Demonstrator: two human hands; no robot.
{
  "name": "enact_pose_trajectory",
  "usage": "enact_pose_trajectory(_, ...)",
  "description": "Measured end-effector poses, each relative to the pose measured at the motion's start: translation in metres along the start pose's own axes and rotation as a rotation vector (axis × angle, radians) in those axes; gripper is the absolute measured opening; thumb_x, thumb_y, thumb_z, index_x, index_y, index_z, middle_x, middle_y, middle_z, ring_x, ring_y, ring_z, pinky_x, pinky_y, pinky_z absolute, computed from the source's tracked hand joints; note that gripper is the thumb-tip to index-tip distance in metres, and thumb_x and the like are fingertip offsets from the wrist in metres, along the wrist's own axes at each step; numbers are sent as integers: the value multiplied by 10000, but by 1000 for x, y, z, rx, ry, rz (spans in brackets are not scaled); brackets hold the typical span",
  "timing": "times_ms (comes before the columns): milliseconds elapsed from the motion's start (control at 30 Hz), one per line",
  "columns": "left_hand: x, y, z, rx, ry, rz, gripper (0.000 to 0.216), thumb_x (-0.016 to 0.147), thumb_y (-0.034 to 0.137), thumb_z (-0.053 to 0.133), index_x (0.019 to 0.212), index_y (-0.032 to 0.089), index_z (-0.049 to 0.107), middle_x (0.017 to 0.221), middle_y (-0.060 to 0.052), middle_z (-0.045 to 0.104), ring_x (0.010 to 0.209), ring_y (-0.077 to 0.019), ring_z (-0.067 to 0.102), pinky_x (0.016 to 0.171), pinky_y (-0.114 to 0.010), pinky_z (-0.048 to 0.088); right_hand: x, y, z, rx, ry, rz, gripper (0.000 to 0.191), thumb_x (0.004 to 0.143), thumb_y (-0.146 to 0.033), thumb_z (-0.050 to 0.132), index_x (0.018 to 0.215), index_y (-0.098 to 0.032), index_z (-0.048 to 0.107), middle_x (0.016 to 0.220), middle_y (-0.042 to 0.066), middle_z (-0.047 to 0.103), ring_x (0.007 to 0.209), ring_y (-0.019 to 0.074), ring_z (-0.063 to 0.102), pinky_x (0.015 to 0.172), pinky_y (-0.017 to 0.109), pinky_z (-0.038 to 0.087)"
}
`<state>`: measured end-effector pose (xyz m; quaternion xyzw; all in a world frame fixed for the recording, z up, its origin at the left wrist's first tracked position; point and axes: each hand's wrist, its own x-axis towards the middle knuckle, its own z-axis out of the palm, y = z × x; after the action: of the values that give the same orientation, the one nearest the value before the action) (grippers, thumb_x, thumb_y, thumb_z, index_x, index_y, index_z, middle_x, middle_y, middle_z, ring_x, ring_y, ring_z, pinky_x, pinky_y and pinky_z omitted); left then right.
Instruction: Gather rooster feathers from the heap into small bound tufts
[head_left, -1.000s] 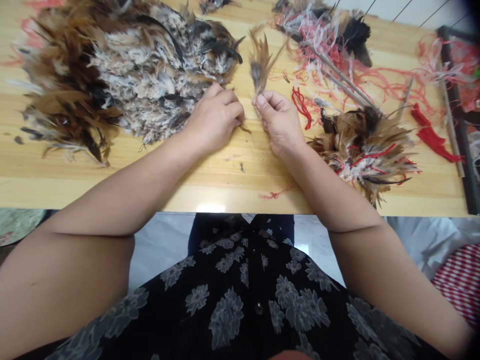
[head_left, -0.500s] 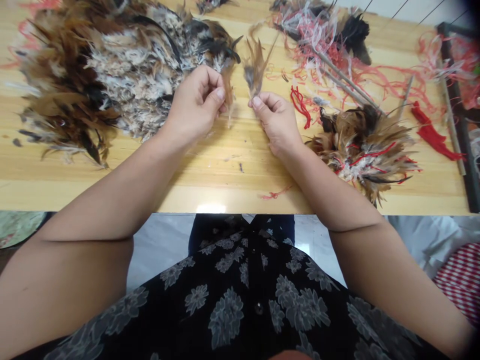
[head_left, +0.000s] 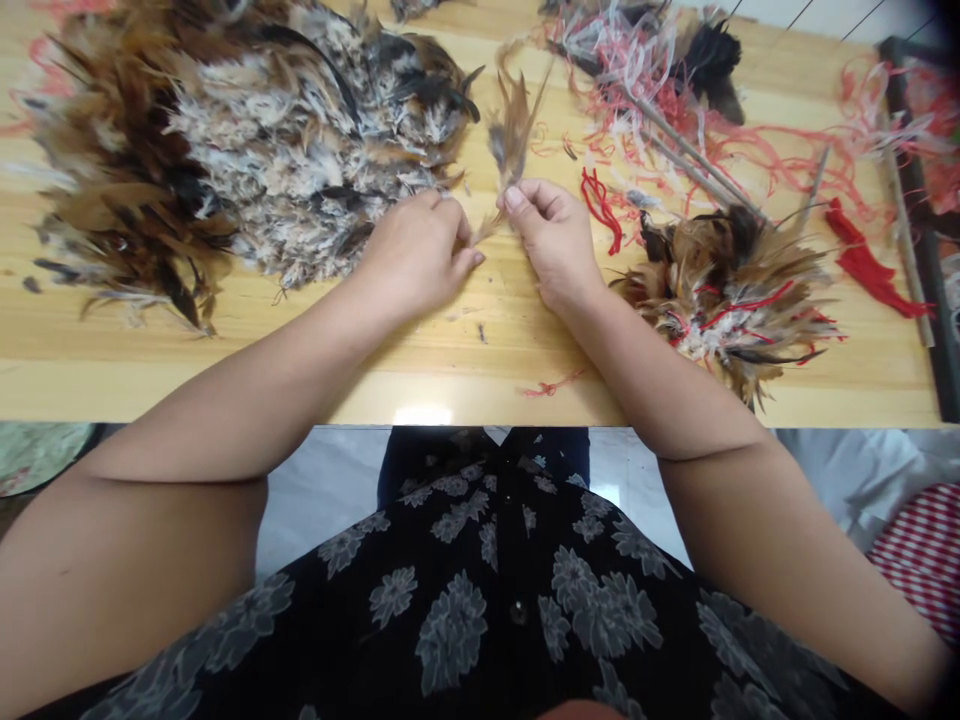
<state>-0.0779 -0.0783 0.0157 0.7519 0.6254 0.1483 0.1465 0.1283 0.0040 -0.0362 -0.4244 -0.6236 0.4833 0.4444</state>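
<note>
A small bunch (head_left: 514, 120) of brown feathers is pinched at its quills between the thumb and forefinger of the right hand (head_left: 555, 240), with the tips pointed away from the body. The other fingers of that hand are curled in. The left hand (head_left: 416, 255) is laid against the near edge of the pile (head_left: 225, 140) of brown, white and black feathers. Its fingers are closed, and a single feather (head_left: 484, 228) is nipped at their tips. This feather is stretched across the narrow gap between the two hands, up to the right thumb.

Both hands are rested on a wooden table (head_left: 450, 340). The left half of the table is filled by the pile, part of whose edge is hidden by the left hand.

A red string (head_left: 600, 205) is seen just beside the right hand. Farther right, a bundle (head_left: 735, 290) of feathers bound with red thread is laid on the table, its left edge crossed by the right forearm. Behind it, thin sticks (head_left: 690, 150) are laid aslant through a tangle (head_left: 637, 60) of red and white strings, near some black feathers (head_left: 709, 55).

A red cord (head_left: 862, 265) and a dark frame (head_left: 922, 220) are found at the far right. A red scrap (head_left: 551, 385) is left near the table's front edge. A black shirt (head_left: 487, 580) with grey flowers is worn, and a red-and-white striped cloth (head_left: 919, 560) is seen below the table at the right.
</note>
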Motion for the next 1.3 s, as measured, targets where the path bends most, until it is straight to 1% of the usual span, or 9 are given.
enact_pose_trajectory(167,2,-8,14,27,78,9,149,1209,371,690,1141,295,799,1283,-164,853,1278,-435,806,1172,-585,657,2,3,1,0,1,-4,308,1253,-397,833,1011,-207,803,920,-40,653,888,114,637,994,292,626)
enact_pose_trajectory(300,6,-20,12,-5,108,40,127,1202,375,684,1124,282,721,1297,-196,839,1270,-459,787,1190,-635,652,3,6,0,2,1,-22,314,1253,-414,833,1020,-207,800,929,-37,662,907,119,651,1007,299,634)
enact_pose_trajectory(467,9,-31,-3,-220,225,103,361,1293,656,626,1277,326,772,1103,-78,861,1267,-383,763,1184,-583,622,5,10,0,4,0,-37,342,1257,-460,837,1031,-204,803,931,-43,664,876,109,626,980,296,618)
enact_pose_trajectory(600,13,-29,-2,-430,137,122,588,1226,886,631,1457,382,827,1033,-69,863,1254,-421,808,1098,-641,642,5,11,2,12,-17,-43,364,1254,-492,840,1032,-205,817,904,-47,648,840,105,604,941,290,597)
enact_pose_trajectory(767,20,-27,11,-754,203,157,602,1147,970,745,1364,418,849,1015,-78,853,1226,-444,865,1041,-666,709,0,9,6,37,-63,-43,402,1220,-542,880,1001,-211,819,896,-35,668,889,131,650,973,309,621)
enact_pose_trajectory(933,21,-26,24,-854,243,164,604,1135,978,816,1198,378,789,986,-56,821,1139,-398,892,1050,-626,753,-4,5,10,70,-86,-20,560,1095,-739,976,946,-231,795,894,-18,729,961,171,715,1029,346,675)
enact_pose_trajectory(1100,16,-9,15,-779,202,101,636,1170,999,749,1285,377,815,962,-54,809,1208,-397,864,1097,-657,730,-9,-7,14,109,-83,25,577,1036,-761,1027,916,-248,793,946,5,827,1029,186,774,1064,344,688)
enact_pose_trajectory(1200,11,6,2,-568,96,65,648,1170,974,758,1405,377,846,1021,-71,845,1285,-412,825,1111,-688,692,-12,-16,16,94,-80,61,563,1045,-709,1040,868,-249,767,904,-4,800,1002,179,768,1069,339,690)
enact_pose_trajectory(1300,8,15,-6,-403,13,125,653,1105,973,840,1422,403,855,1055,-80,854,1318,-435,804,1107,-687,662,-13,-21,16,63,-93,85,563,1051,-657,1050,833,-246,731,849,-18,741,975,172,758,1039,332,683)
